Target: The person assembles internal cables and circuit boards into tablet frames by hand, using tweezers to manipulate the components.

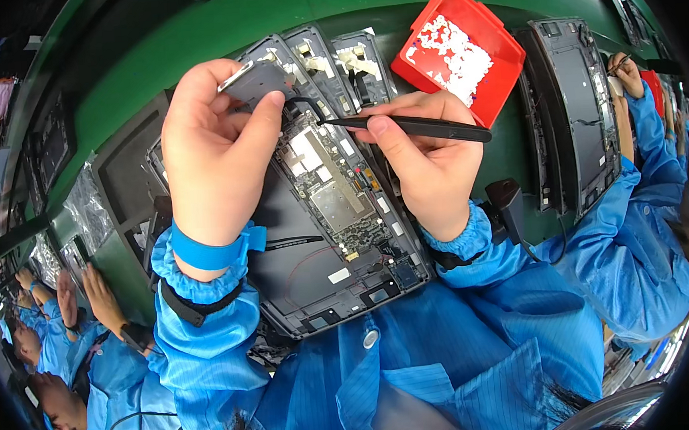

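Observation:
A dark grey tablet housing [284, 271] lies tilted in front of me, its inside facing up. A long circuit board [340, 203] with silvery shields runs along its right half. My left hand [217, 164] pinches the far end of the housing, thumb on top and fingers behind. Black tweezers [426, 127] are in my right hand [437, 168], their tips pointing left over the board's far end, by a black cable. Whether the tips grip anything is too small to tell. A blue band [203, 250] circles my left wrist.
Behind the tablet, several similar housings [362, 62] overlap. A red bin [502, 64] holds small white pieces [453, 51]. More housings [581, 110] stand stacked at right, near a black corded device [505, 197]. A dark tray [122, 171] is at left. Co-workers in blue sit on both sides.

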`<state>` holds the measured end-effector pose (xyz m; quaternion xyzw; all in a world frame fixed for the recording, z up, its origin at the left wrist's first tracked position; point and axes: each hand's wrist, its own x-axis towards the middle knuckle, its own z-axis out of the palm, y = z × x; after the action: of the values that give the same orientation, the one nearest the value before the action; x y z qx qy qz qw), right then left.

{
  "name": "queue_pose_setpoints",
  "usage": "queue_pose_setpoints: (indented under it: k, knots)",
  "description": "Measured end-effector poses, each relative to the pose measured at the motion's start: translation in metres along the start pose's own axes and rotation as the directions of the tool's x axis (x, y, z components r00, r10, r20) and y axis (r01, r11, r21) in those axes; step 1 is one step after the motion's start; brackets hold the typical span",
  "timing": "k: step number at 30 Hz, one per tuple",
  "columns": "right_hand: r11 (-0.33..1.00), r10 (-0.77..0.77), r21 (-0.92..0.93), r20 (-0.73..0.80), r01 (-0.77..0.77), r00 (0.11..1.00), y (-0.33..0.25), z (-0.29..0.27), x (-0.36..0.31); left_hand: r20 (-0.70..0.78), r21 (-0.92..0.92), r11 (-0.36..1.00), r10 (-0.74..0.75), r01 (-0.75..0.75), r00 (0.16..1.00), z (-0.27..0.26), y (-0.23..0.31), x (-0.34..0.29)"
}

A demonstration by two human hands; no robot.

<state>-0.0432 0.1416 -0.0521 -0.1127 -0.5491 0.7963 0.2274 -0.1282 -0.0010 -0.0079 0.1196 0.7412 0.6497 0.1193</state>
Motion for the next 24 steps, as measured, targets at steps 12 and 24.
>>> queue_pose_setpoints:
  k: [12, 24]
  knots:
    - [1.0, 0.004, 0.003, -0.041, -0.004, 0.999, -0.0008, 0.0024, 0.0, -0.08, 0.108, 0.993, 0.061, -0.052, 0.995, 0.0089, -0.0032, 0.0021]
    - [0.998, 0.06, 0.036, -0.059, -0.058, 0.996, -0.004, 0.0057, -0.0015, -0.079, 0.141, 0.988, 0.07, -0.059, 0.994, 0.0056, -0.003, -0.0008]
